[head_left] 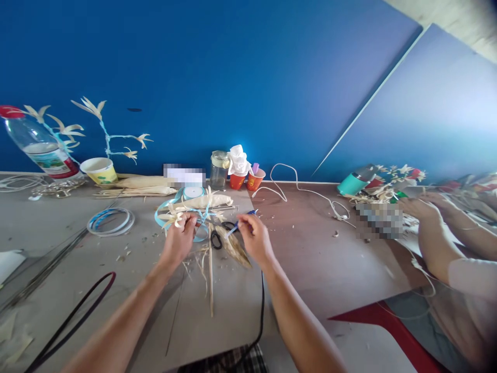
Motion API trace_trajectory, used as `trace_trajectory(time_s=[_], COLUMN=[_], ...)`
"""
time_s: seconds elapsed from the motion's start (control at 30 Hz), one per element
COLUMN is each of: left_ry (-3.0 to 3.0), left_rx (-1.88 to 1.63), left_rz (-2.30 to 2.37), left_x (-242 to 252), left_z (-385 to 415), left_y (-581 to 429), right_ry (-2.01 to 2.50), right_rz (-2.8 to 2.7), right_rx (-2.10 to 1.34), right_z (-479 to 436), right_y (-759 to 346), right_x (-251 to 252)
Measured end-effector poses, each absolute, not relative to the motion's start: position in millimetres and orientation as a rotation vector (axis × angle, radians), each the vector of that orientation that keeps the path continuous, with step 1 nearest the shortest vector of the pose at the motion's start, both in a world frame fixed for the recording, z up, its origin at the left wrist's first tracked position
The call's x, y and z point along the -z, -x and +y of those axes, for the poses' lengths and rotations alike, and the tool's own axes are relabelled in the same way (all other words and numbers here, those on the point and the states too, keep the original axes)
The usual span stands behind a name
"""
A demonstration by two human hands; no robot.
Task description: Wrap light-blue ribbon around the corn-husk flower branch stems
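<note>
My left hand [180,235] is closed in a pinch on a flower [173,216] with pale, husk-like petals. Light-blue wrapped stems [204,213] reach out from it to the right. My right hand [256,237] is also pinched, on a thin blue-and-white strip [230,231] whose exact kind I cannot make out. Between the hands lie black-handled scissors [216,240], partly covered. A dry corn husk [237,252] rests just left of my right hand. Behind my left hand sits a roll of light-blue ribbon [193,193].
Tape rings [111,223], thin wires [50,269] and a yellow cup [99,171] are on the left, with a tilted plastic bottle [48,150]. A glass jar [219,171] and red paper cups [237,180] stand by the blue wall. A co-worker's arms [438,233] are at right.
</note>
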State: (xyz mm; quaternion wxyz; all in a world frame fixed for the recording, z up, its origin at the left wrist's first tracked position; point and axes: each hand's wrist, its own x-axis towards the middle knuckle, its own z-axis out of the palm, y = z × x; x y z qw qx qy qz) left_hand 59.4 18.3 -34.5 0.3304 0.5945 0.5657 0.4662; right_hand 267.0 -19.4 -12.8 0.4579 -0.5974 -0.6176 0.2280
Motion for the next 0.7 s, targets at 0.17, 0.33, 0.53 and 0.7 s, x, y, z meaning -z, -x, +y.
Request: trace_trajectory(time_s=[0.17, 0.33, 0.53, 0.7], left_ry=[-1.546, -1.591, -1.602, -1.657], left_rx=[-1.210, -1.201, -1.160, -1.125], left_rz=[1.432, 1.425, 1.391, 1.384], left_x=[31.8, 23.2, 22.0, 25.1], left_z=[15.4, 11.1, 8.2, 10.0], left_y=[-62.3, -66.2, -68.6, -67.2], right_ry=[1.278, 1.229, 1.077, 0.992], right_rz=[-1.391, -1.057, -0.819, -0.743], right_rx=[-1.122, -1.415, -1.580, -1.571], right_z=[-22.6, -9.9, -0.3, 0.4], right_y=[-233.4, -213.9, -202.3, -194.5], right_x=[15.6, 12.0, 11.4, 19.5])
